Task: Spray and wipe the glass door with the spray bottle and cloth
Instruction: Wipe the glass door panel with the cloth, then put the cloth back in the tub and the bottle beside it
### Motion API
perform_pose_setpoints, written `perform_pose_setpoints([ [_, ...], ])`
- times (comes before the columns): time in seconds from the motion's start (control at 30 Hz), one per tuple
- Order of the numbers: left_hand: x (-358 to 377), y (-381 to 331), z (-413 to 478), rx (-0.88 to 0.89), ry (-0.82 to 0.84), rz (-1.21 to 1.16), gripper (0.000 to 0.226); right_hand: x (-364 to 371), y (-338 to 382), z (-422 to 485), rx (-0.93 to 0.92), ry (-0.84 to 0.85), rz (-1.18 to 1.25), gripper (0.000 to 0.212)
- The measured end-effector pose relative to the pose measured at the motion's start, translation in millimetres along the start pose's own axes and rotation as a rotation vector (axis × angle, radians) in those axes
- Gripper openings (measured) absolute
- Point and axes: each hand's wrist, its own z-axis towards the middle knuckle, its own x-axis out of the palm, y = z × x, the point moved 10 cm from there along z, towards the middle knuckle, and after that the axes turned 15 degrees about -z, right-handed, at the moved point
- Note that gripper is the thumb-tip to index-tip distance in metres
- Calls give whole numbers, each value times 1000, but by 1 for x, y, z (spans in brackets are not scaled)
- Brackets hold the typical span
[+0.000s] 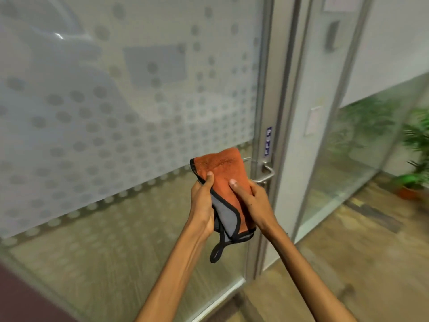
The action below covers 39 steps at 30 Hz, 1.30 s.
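An orange cloth (222, 173) with a grey underside and black trim is held up in front of the glass door (116, 101). My left hand (203, 201) grips its left edge, thumb on the orange face. My right hand (251, 201) holds its right side, thumb pressed on the front. The cloth is folded and a black loop hangs from its bottom. The door has a frosted dotted film on its upper part and clear glass below. No spray bottle is in view.
A metal lever handle (267, 173) sits on the door's right stile just behind the cloth. The door frame (292, 112) and a glass side panel stand to the right. Potted plants (415, 163) are on the wood floor at far right.
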Motion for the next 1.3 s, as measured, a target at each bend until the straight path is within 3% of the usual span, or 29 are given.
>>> perform_pose_setpoints([
  [0.3,94,126,-4,-268,-54,-210,47,-128,-126,-19,266,170,16,40],
  [0.43,155,185,-11,-384,103,-265,35,-203,-170,-33,361,27,-6,42],
  [0.57,202,229,-15,-400,203,-158,19,-289,-212,-55,449,-117,24,49],
  [0.73,249,296,-35,-549,285,102,41,-379,-250,-91,565,-298,40,55],
  [0.83,280,330,-39,-529,386,289,29,-430,-269,-117,627,-417,28,44],
  [0.97,326,385,-45,-485,602,579,39,-485,-293,-156,733,-519,18,35],
  [1.17,394,475,-66,-433,809,761,56,-557,-322,-209,865,-792,50,45],
  [1.3,441,525,-78,-407,905,762,45,-600,-332,-234,856,-935,98,60],
])
